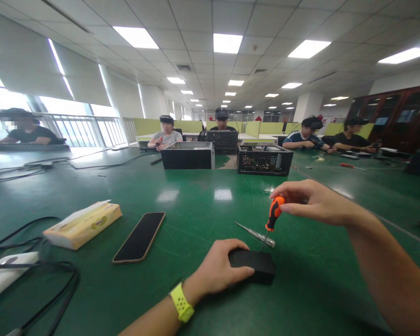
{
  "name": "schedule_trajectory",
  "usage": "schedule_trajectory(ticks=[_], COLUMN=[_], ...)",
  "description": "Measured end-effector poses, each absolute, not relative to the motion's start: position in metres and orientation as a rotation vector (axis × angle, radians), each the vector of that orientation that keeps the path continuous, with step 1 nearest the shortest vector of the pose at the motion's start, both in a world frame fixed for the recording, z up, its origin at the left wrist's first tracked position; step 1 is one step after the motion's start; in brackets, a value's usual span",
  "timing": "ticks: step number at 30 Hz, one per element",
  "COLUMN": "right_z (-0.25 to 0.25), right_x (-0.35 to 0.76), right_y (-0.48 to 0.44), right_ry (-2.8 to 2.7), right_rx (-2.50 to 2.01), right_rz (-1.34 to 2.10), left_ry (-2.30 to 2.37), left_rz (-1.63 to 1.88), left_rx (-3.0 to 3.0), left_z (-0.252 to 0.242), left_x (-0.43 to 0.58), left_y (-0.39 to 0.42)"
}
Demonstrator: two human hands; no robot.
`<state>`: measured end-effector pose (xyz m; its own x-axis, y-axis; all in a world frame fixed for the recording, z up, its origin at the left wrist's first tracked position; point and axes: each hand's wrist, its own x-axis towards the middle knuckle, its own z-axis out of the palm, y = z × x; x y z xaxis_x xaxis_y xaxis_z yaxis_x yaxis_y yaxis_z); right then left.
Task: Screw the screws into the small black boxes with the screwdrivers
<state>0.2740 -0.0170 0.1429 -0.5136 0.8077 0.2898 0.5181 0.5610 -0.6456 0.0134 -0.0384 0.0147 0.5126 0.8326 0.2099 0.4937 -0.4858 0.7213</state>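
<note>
My left hand, with a yellow-green watch strap on its wrist, grips the left end of a small black box lying on the green table. Its thumb is along the near side and its fingers reach over the far side. My right hand pinches the top of an orange and black screwdriver by its handle. The screwdriver stands nearly upright, leaning slightly, with its tip at the top far edge of the box. Just behind the box lies a second screwdriver with a clear handle.
To the left are a phone, a tissue pack, black cables and a white power strip. Two computer cases stand farther back on the green table. Several people sit around its far side.
</note>
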Motion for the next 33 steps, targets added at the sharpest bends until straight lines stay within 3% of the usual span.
schedule_trajectory(ticks=[10,33], right_z=[0.141,0.142], right_x=[0.259,0.261], right_y=[-0.032,-0.029], right_ry=[-2.503,-2.487], right_rx=[-1.222,-1.226], right_rz=[0.245,0.261], left_ry=[1.068,1.034], left_rz=[0.779,0.791], left_rx=[2.162,2.218], left_z=[0.008,0.011], left_x=[0.012,0.012], left_y=[-0.037,-0.039])
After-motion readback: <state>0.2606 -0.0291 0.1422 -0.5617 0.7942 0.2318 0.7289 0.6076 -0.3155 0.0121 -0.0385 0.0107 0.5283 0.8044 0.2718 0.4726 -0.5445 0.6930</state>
